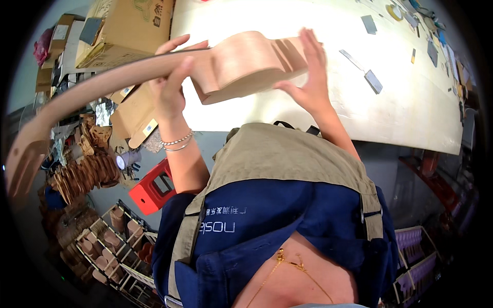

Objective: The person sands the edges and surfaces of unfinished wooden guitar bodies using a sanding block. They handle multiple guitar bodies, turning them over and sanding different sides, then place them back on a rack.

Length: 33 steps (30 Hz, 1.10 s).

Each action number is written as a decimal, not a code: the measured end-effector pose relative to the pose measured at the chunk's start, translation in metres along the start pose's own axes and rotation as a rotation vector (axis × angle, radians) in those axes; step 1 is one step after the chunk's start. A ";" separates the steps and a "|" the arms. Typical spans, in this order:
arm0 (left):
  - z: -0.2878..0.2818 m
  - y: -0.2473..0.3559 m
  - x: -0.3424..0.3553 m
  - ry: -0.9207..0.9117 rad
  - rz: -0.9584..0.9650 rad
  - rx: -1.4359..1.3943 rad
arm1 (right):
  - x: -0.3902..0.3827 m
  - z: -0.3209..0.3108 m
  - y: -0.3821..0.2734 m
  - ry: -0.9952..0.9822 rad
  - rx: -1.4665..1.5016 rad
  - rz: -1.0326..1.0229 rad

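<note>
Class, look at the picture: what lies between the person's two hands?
In the head view, the wooden guitar body lies between the left hand and right hand.

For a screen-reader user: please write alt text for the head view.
Two bare hands hold an unfinished wooden guitar neck over a pale workbench: left hand grips the shaft, right hand steadies the heel. Cardboard boxes sit left.

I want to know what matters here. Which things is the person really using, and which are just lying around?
In use:
- unfinished wooden guitar neck, raised above the table
- left hand, gripping it
- right hand, flat against its heel end

Lying about:
- cardboard boxes
- red stool
- small metal plates on the pale table
- crates of wooden parts
</note>
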<state>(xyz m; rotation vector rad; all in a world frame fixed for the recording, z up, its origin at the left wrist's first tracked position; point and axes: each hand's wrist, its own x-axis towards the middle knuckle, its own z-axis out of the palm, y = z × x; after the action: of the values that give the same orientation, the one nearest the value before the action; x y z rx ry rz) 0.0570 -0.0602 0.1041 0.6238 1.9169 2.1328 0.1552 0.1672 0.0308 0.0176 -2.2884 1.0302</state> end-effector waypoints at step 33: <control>-0.056 -0.068 -0.047 0.538 -0.160 -0.738 | -0.033 -0.007 0.008 -0.014 1.003 0.470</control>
<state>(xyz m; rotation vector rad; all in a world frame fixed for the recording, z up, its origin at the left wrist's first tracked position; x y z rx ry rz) 0.0654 -0.1207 0.0253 -0.2595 1.1145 2.8076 0.1838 0.1693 0.0109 -0.1058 -1.5775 2.3147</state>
